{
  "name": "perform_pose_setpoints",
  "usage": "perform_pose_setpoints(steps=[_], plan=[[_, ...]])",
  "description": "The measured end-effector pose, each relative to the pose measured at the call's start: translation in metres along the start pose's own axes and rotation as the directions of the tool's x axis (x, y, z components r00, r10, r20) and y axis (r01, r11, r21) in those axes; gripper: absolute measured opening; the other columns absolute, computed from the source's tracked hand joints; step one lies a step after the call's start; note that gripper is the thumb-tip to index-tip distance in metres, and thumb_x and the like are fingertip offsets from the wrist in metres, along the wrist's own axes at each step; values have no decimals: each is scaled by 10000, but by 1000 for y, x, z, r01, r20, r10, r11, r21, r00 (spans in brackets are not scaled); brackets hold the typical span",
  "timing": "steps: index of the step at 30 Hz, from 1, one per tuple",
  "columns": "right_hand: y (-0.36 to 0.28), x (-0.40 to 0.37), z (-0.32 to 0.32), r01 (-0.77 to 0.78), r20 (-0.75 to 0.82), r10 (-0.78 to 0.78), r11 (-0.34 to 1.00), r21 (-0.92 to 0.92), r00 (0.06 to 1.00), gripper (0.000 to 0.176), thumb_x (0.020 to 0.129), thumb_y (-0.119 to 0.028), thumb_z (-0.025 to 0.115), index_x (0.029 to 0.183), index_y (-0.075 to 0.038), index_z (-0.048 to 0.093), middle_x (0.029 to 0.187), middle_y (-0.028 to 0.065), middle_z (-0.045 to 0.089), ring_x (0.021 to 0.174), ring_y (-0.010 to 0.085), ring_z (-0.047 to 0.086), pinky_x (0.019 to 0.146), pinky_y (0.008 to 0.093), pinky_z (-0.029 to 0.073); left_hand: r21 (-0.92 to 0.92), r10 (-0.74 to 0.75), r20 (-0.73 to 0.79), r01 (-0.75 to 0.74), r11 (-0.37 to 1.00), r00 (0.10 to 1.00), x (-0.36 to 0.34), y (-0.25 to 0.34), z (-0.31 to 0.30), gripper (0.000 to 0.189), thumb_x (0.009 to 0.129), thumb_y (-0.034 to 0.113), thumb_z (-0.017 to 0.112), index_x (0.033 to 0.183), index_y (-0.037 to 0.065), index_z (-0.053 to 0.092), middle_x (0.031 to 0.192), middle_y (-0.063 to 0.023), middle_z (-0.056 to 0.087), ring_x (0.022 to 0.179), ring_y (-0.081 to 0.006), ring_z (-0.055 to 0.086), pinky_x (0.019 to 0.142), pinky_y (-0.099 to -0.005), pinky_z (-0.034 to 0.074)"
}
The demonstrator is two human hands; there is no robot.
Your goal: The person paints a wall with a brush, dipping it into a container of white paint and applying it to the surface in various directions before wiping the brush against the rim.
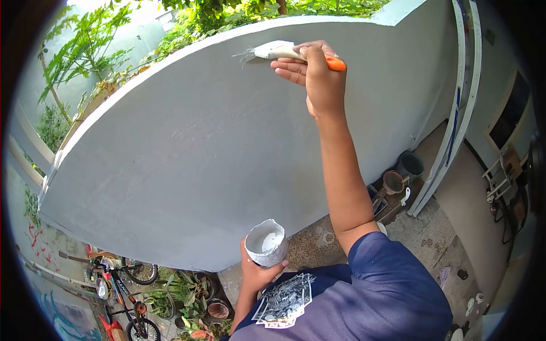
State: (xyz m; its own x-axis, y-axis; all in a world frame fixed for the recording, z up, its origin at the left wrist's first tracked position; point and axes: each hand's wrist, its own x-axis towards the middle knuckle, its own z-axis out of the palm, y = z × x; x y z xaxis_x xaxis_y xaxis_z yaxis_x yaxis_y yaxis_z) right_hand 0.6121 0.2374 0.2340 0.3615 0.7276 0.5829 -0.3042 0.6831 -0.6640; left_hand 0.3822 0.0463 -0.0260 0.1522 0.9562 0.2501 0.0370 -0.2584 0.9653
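A paintbrush (276,50) with splayed, paint-caked bristles and an orange handle end is held by my right hand (324,77), raised high on an outstretched arm. Its bristles point left and overlap the upper part of the grey wall (187,136), just below the white top edge. Low in front of my chest, my left hand (261,275) wraps round the base of a paint cup (267,241). The cup has an uneven rim, paint-smeared sides and white paint inside.
Bicycles (128,295) and potted plants (187,295) stand at lower left. Buckets (409,165) sit by the wall's foot at right, near a tall metal frame (449,142). Greenery (227,20) grows behind the wall. A small wooden chair (500,173) is at far right.
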Motion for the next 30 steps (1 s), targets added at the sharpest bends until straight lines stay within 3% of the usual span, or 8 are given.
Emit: perform_pose_setpoints(steps=[5, 11, 15, 19, 20, 22, 28, 30], plan=[[20, -35, -9, 89, -47, -85, 992, 88, 995, 164, 940, -61, 471, 899, 74, 555, 900, 238, 680, 826, 298, 739, 759, 358, 633, -5, 9, 11, -9, 1000, 1000, 4, -7, -1, 1020, 638, 202, 932, 1413, -11, 303, 1304, -180, 542, 1224, -271, 558, 1038, -415, 438], [131, -143, -60, -184, -100, 173, 975, -121, 980, 133, 947, -39, 465, 918, 49, 560, 907, 212, 678, 852, 289, 732, 790, 386, 620, -10, -21, 84, 22, 1000, 996, 7, -9, -16, 1010, 640, 197, 931, 1409, -6, 310, 1305, -177, 541, 1230, -269, 554, 1048, -410, 430], [84, -146, -61, -308, -136, 286, 932, -189, 948, 139, 951, -35, 460, 920, 57, 559, 904, 221, 677, 846, 292, 731, 777, 387, 620, 2, 9, 109, -9, 1000, 994, 17, -8, -32, 1006, 643, 199, 932, 1407, -5, 310, 1314, -180, 536, 1228, -270, 555, 1047, -409, 431], [22, -92, -17, 70, -113, -93, 979, -192, 989, 179, 945, -69, 451, 928, 72, 561, 859, 228, 678, 778, 292, 735, 727, 375, 624, -30, -3, 115, 7, 1000, 993, 23, -10, -49, 1000, 642, 194, 932, 1403, -5, 314, 1319, -179, 530, 1227, -270, 555, 1047, -410, 431], [24, -73, -10, 72, -114, -97, 976, -204, 989, 179, 945, -69, 451, 928, 72, 561, 859, 228, 678, 778, 292, 735, 727, 375, 624, -41, -3, 123, 8, 999, 992, 25, -10, -53, 1000, 642, 194, 932, 1403, -5, 314, 1319, -179, 530, 1227, -270, 555, 1047, -410, 431], [27, -49, 0, -128, -37, 123, 923, -363, 992, 190, 940, -83, 448, 924, 64, 567, 828, 223, 681, 725, 286, 734, 686, 360, 626, -61, -18, 158, 28, 998, 987, 28, -11, -63, 1000, 642, 194, 932, 1402, -7, 314, 1320, -181, 529, 1238, -271, 549, 1056, -414, 425], [-3, -70, -3, 98, -166, -129, 979, -178, 978, 194, 936, -101, 475, 935, 61, 583, 806, 203, 679, 681, 264, 732, 625, 327, 618, -77, 37, 212, -21, 997, 977, 39, -18, -95, 1015, 641, 234, 939, 1401, -8, 312, 1322, -183, 528, 1249, -274, 542, 1062, -418, 417], [29, -52, 15, -105, -125, 58, 903, -417, 990, 206, 935, -128, 449, 966, 32, 575, 809, 230, 680, 687, 289, 730, 645, 353, 623, -70, 20, 251, -3, 998, 968, 40, -21, -108, 1012, 638, 233, 941, 1399, -8, 319, 1325, -182, 526, 1248, -274, 541, 1060, -419, 419]])
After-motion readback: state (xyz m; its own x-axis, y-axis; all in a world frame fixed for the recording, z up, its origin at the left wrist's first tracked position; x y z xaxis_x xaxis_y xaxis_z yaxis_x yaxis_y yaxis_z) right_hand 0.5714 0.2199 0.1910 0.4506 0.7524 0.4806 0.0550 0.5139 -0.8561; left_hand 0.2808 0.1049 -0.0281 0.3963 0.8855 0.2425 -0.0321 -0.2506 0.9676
